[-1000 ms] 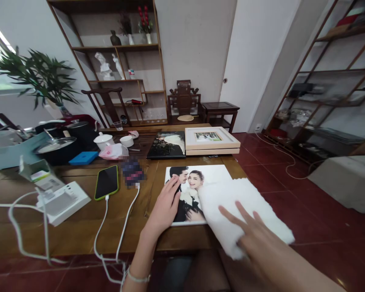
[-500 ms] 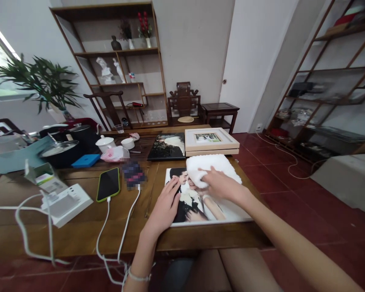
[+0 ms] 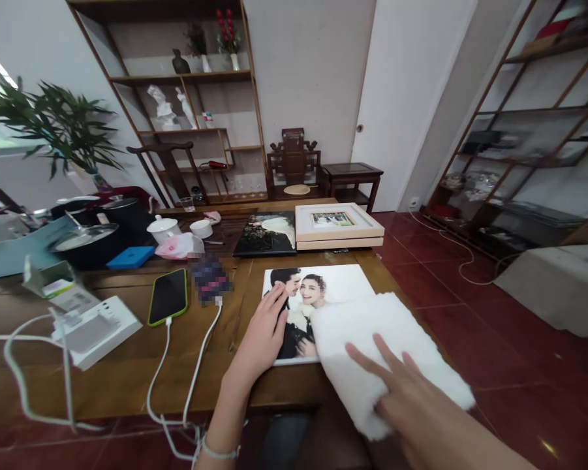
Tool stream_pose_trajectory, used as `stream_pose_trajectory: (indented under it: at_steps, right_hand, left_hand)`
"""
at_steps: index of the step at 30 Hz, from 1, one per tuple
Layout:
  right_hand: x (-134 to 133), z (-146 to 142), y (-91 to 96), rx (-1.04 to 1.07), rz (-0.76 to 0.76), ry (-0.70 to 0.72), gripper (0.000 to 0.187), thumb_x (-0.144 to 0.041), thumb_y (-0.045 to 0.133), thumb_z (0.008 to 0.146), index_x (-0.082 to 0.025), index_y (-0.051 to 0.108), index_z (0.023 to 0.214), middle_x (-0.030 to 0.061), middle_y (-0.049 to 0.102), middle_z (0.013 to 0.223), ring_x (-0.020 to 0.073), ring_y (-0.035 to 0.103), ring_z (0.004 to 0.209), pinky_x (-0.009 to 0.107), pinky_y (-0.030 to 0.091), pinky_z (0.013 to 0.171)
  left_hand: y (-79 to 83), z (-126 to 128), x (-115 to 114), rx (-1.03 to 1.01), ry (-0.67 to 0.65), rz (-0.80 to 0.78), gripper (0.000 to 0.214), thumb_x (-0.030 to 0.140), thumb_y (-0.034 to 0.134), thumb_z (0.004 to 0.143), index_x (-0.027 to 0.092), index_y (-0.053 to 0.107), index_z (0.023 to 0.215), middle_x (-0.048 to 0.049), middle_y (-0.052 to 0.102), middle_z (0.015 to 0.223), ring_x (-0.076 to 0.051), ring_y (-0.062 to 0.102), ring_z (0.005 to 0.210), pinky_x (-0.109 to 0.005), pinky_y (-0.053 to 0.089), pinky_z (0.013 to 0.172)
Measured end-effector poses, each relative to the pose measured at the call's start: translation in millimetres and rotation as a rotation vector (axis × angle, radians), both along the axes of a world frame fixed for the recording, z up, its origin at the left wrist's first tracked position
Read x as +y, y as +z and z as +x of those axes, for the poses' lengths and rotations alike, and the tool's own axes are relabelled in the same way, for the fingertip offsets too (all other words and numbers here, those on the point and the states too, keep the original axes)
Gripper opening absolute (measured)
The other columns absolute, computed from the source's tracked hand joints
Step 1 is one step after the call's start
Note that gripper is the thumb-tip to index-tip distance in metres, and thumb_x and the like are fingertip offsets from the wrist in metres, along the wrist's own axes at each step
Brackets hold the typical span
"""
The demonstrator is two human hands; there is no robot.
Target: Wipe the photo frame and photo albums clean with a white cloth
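A frameless photo print (image 3: 342,284) of a couple lies flat near the front edge of a wooden table (image 3: 127,365). My left hand (image 3: 264,336) rests open and flat on the print's left edge. My right hand (image 3: 401,385) lies with fingers spread on a fluffy white cloth (image 3: 386,346). The cloth covers the print's right lower part and hangs past the table's front right corner.
Behind the print are a dark photo album (image 3: 267,235) and stacked framed pictures (image 3: 337,225). A phone in a green case (image 3: 169,297) with white cable (image 3: 196,365), a white box (image 3: 95,329), pots (image 3: 85,238), a teapot (image 3: 164,228) and a blue box (image 3: 130,256) crowd the left.
The right hand drew the cloth from the print's far edge back toward me, to the near right corner. The left hand stayed put.
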State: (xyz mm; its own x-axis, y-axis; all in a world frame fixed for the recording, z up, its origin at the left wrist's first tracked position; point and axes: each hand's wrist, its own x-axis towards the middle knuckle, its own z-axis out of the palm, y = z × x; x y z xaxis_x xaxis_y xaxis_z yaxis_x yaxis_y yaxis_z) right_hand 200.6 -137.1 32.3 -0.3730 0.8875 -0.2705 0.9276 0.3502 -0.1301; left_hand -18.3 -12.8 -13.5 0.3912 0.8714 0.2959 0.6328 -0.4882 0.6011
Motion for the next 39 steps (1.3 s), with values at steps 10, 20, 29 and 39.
stream_pose_trajectory:
  at_steps: [10,20,29,39]
  right_hand:
    - [57,-22,24.3,0.023,0.058,-0.014,0.049,0.002,0.039,0.068,-0.013,0.064,0.108,0.0071,0.025,0.149,0.0449,0.018,0.132,0.065,0.030,0.096]
    - [123,-51,21.8,-0.001,0.235,-0.048,0.045,0.001,0.041,0.074,-0.014,0.064,0.110,0.0125,0.032,0.146,0.0461,0.027,0.127,0.068,0.031,0.090]
    - [9,-30,-26.7,0.041,0.345,0.077,0.025,-0.011,0.052,0.077,-0.023,0.074,0.073,0.0001,0.025,0.149,0.0505,0.022,0.128,0.071,0.029,0.093]
    - [58,-10,13.5,0.006,0.141,-0.133,0.043,0.002,0.042,0.068,-0.014,0.068,0.099,0.0041,0.027,0.149,0.0439,0.018,0.132,0.063,0.028,0.098]
  left_hand:
    - [-0.2,-2,1,0.035,-0.015,0.002,0.043,0.028,0.033,0.094,0.021,0.040,0.135,-0.0081,0.035,0.146,-0.020,0.028,0.136,-0.043,0.023,0.112]
    - [1.2,-2,1,0.013,0.005,-0.027,0.042,0.029,0.034,0.094,0.021,0.041,0.134,-0.0067,0.035,0.146,-0.019,0.027,0.137,-0.040,0.022,0.113]
    - [1.2,-1,1,0.061,0.009,-0.043,0.045,0.027,0.031,0.094,0.017,0.037,0.137,-0.0078,0.032,0.148,-0.017,0.024,0.138,-0.039,0.019,0.114]
    - [0.6,-2,1,0.018,0.001,-0.055,0.045,0.029,0.032,0.093,0.018,0.038,0.136,-0.0084,0.032,0.148,-0.019,0.025,0.137,-0.042,0.020,0.114]
